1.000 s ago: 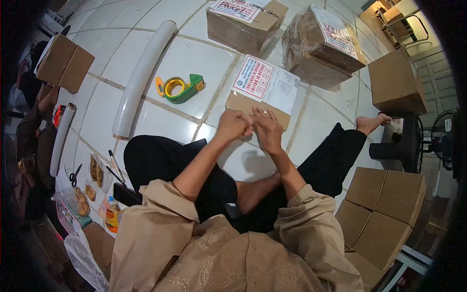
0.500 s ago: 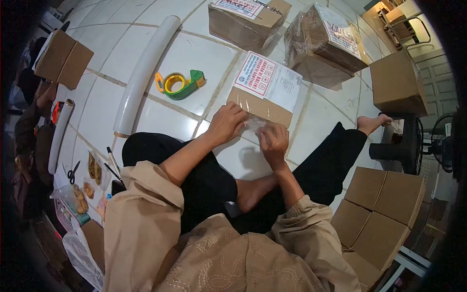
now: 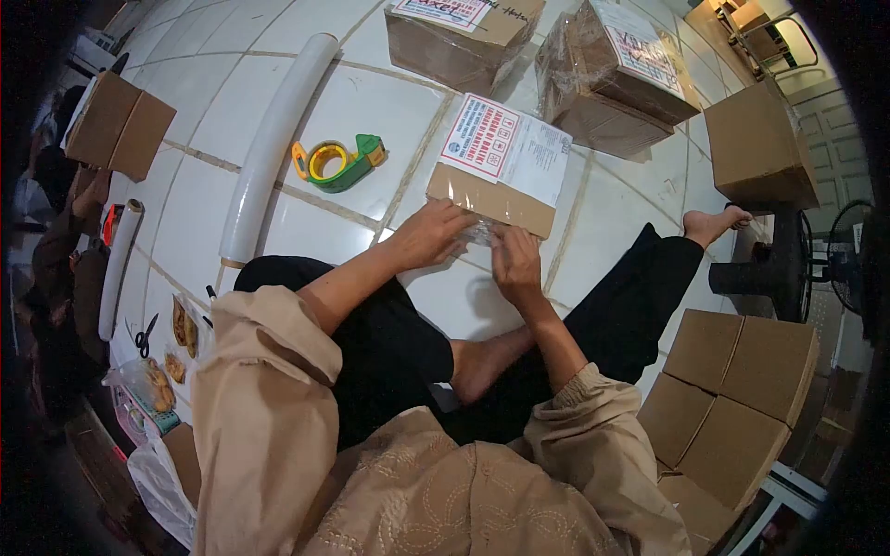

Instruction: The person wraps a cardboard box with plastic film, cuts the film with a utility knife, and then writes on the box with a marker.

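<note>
A small cardboard box lies on the floor in front of me. A white label with red print covers its far part, under shiny clear plastic. Loose clear plastic film bunches along the box's near edge. My left hand is closed at the near left corner, its fingers gripping the film against the box. At the right part of the same edge, my right hand pinches the film, thumb and fingers together. Beyond my left hand, a green and yellow tape dispenser rests on the tiles.
A long plastic film roll lies to the left. Wrapped boxes stand ahead. Flat cartons are stacked at right, near a black fan. Scissors and bagged food lie at left. Another person's hand is at far left.
My right hand has shifted slightly up against the box's near edge, and the film between my hands sits closer to the box. The view has tilted a little.
</note>
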`<state>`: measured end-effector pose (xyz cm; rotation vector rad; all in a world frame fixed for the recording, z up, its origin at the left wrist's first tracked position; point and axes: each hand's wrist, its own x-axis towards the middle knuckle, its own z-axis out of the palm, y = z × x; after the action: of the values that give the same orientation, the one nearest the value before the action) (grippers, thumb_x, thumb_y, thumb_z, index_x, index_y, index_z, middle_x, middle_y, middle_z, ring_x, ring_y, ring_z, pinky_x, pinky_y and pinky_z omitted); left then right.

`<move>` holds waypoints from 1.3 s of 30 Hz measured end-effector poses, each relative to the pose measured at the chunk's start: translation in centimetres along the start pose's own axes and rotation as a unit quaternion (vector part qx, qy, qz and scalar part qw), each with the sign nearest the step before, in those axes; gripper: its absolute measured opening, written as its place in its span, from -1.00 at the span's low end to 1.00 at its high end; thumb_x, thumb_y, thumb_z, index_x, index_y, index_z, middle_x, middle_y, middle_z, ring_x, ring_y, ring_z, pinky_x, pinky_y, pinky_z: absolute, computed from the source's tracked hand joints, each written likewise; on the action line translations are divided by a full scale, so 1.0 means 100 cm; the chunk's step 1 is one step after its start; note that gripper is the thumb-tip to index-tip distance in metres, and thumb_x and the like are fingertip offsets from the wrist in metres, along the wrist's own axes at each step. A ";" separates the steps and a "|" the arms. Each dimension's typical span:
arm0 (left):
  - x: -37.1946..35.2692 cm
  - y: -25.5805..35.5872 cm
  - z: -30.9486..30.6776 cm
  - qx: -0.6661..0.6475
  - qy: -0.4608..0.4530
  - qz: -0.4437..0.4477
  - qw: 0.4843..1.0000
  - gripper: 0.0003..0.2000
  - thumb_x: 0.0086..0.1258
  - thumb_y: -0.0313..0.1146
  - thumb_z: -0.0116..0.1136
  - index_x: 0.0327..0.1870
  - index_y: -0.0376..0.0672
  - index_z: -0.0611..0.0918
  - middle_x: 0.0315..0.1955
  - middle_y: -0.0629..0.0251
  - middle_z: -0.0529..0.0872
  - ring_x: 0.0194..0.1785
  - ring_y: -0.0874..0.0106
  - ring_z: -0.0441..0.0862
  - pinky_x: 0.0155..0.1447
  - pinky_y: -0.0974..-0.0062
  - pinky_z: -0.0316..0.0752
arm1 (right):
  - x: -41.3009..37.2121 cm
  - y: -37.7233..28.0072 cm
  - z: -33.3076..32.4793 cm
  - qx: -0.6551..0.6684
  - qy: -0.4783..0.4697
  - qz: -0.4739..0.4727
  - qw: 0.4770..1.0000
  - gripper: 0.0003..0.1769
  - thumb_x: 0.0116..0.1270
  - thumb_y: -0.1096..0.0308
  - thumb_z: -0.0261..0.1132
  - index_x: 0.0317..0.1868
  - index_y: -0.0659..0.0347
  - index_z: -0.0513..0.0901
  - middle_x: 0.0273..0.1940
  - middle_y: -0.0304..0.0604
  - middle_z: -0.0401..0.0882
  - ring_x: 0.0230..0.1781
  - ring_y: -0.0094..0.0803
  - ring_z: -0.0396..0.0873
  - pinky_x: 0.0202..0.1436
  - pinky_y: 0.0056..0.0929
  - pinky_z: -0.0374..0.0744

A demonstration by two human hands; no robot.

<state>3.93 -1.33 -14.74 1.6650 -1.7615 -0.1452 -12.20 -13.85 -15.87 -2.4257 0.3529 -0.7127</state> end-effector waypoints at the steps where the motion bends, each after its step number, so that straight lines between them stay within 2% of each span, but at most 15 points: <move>1: -0.002 -0.003 0.004 0.000 0.000 -0.002 1.000 -0.72 0.08 -0.55 0.10 -0.12 -0.24 0.54 -0.27 0.17 0.54 -0.11 0.19 0.47 -0.03 0.31 0.39 | 0.002 -0.005 -0.003 -0.018 -0.003 -0.023 1.000 -0.84 0.14 0.52 0.19 -0.23 0.28 0.53 -0.30 0.00 0.49 -0.27 -0.06 0.47 -0.15 -0.21 0.41; 6: 0.002 -0.008 0.005 0.203 -0.032 0.070 0.976 -0.84 0.13 -0.36 0.02 -0.32 -0.18 0.57 -0.32 0.29 0.51 -0.16 0.39 0.46 -0.09 0.39 0.36 | 0.004 0.003 -0.002 -0.099 -0.035 -0.051 0.993 -0.79 0.10 0.49 0.25 -0.19 0.22 0.59 -0.26 -0.06 0.48 -0.28 -0.13 0.46 -0.18 -0.28 0.39; 8: 0.009 -0.004 -0.003 0.224 -0.027 0.065 0.972 -0.84 0.12 -0.35 0.03 -0.32 -0.18 0.57 -0.33 0.31 0.49 -0.15 0.41 0.44 -0.10 0.41 0.34 | 0.006 0.003 -0.005 -0.185 -0.034 -0.107 0.976 -0.81 0.10 0.42 0.24 -0.23 0.21 0.63 -0.22 -0.17 0.52 -0.20 -0.31 0.46 -0.21 -0.30 0.34; 13: 0.021 -0.002 -0.009 0.275 0.006 0.049 0.960 -0.85 0.10 -0.32 0.04 -0.37 -0.15 0.59 -0.30 0.36 0.47 -0.08 0.43 0.41 -0.08 0.45 0.28 | 0.018 -0.013 -0.009 -0.262 0.025 -0.085 0.961 -0.88 0.08 0.38 0.28 -0.33 0.15 0.63 -0.26 -0.29 0.50 -0.14 -0.35 0.43 -0.10 -0.29 0.26; 16: 0.022 -0.003 -0.010 0.211 -0.050 -0.004 0.976 -0.83 0.09 -0.33 0.13 -0.29 -0.09 0.61 -0.13 0.36 0.47 0.06 0.36 0.35 0.04 0.32 0.24 | 0.018 -0.010 -0.008 -0.243 0.018 -0.070 0.967 -0.88 0.07 0.35 0.29 -0.36 0.14 0.61 -0.26 -0.30 0.49 -0.12 -0.33 0.41 -0.05 -0.26 0.21; 18: 0.022 -0.003 -0.014 0.171 -0.015 0.006 0.985 -0.89 0.08 -0.33 0.09 -0.43 -0.08 0.63 -0.28 0.39 0.47 -0.06 0.42 0.40 -0.04 0.36 0.24 | 0.019 -0.008 -0.008 -0.236 0.011 -0.067 0.969 -0.87 0.06 0.33 0.30 -0.37 0.14 0.60 -0.26 -0.29 0.49 -0.11 -0.32 0.40 -0.03 -0.25 0.19; 22: 0.017 -0.020 -0.002 0.122 0.017 0.034 0.992 -0.91 -0.01 -0.34 0.20 -0.47 -0.05 0.58 -0.33 0.41 0.47 -0.09 0.40 0.42 -0.02 0.34 0.21 | 0.025 -0.007 -0.013 -0.168 -0.023 0.018 0.985 -0.74 0.03 0.32 0.32 -0.24 0.15 0.55 -0.24 -0.25 0.48 -0.08 -0.28 0.39 0.02 -0.20 0.18; 24: 0.020 -0.022 0.002 -0.015 0.085 -0.099 0.991 -0.80 -0.07 -0.33 0.36 -0.50 -0.02 0.52 -0.37 0.47 0.52 -0.13 0.37 0.44 -0.06 0.29 0.17 | 0.030 -0.009 -0.014 -0.172 -0.037 0.024 0.984 -0.69 0.02 0.31 0.33 -0.19 0.15 0.53 -0.22 -0.23 0.47 -0.06 -0.27 0.39 0.05 -0.19 0.17; 27: 0.030 -0.017 -0.003 -0.038 0.052 -0.173 0.983 -0.69 -0.19 -0.34 0.44 -0.56 -0.02 0.45 -0.43 0.50 0.51 -0.19 0.35 0.44 -0.06 0.29 0.15 | 0.043 -0.015 -0.011 -0.159 -0.065 0.009 0.985 -0.52 0.03 0.20 0.36 -0.01 0.10 0.51 0.03 -0.19 0.46 0.15 -0.27 0.33 0.18 -0.14 0.13; 29: 0.039 -0.017 -0.015 -0.014 0.024 -0.198 0.980 -0.69 -0.23 -0.35 0.43 -0.56 0.00 0.45 -0.43 0.45 0.49 -0.16 0.34 0.43 -0.06 0.31 0.15 | 0.056 -0.010 -0.008 -0.214 -0.091 -0.075 0.970 -0.34 0.03 0.07 0.35 0.19 -0.02 0.43 0.30 -0.21 0.26 0.33 -0.24 0.18 0.29 0.10 0.02; 30: 0.042 -0.018 -0.018 0.007 -0.002 -0.222 0.975 -0.69 -0.27 -0.36 0.42 -0.56 0.02 0.46 -0.43 0.40 0.47 -0.14 0.32 0.43 -0.06 0.34 0.15 | 0.057 -0.002 -0.005 -0.252 -0.155 -0.079 0.952 -0.32 0.13 0.00 0.26 0.29 -0.11 0.34 0.39 -0.37 0.12 0.43 -0.40 -0.01 0.40 0.17 -0.15; 33: 0.041 -0.025 -0.021 0.024 -0.013 -0.220 0.975 -0.71 -0.30 -0.31 0.44 -0.58 0.01 0.50 -0.43 0.38 0.51 -0.15 0.27 0.45 -0.04 0.32 0.20 | 0.053 0.007 0.001 -0.265 -0.176 -0.080 0.945 -0.37 0.20 0.05 0.21 0.30 -0.11 0.32 0.38 -0.40 0.13 0.42 -0.40 0.03 0.41 0.23 -0.21; 35: 0.024 -0.058 -0.037 -0.061 0.088 -0.170 0.980 -0.71 -0.20 -0.26 0.43 -0.50 -0.11 0.56 -0.42 0.29 0.55 -0.20 0.23 0.49 -0.14 0.26 0.35 | 0.052 0.005 0.001 -0.261 -0.173 -0.069 0.947 -0.36 0.20 0.05 0.21 0.31 -0.12 0.31 0.39 -0.41 0.11 0.42 -0.40 0.03 0.41 0.23 -0.22; 37: 0.009 -0.062 -0.084 0.145 0.003 -0.327 0.934 -0.68 -0.16 -0.25 0.42 -0.42 -0.18 0.58 -0.37 0.17 0.57 -0.23 0.16 0.52 -0.13 0.29 0.45 | 0.052 0.004 0.000 -0.252 -0.165 -0.060 0.951 -0.36 0.20 0.06 0.21 0.31 -0.13 0.31 0.40 -0.42 0.09 0.42 -0.41 0.03 0.41 0.24 -0.23; 39: -0.025 -0.076 -0.103 0.330 -0.038 -0.367 0.869 -0.64 -0.11 -0.23 0.39 -0.33 -0.26 0.60 -0.31 0.08 0.59 -0.21 0.13 0.57 -0.12 0.22 0.48 | 0.052 -0.002 0.001 -0.255 -0.151 -0.056 0.953 -0.34 0.20 0.05 0.21 0.32 -0.11 0.29 0.41 -0.40 0.06 0.42 -0.41 0.01 0.40 0.25 -0.21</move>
<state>15.72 3.53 -11.96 2.8140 -1.1791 0.0717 -7.86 -15.67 -13.66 -3.0112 0.3044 -0.3047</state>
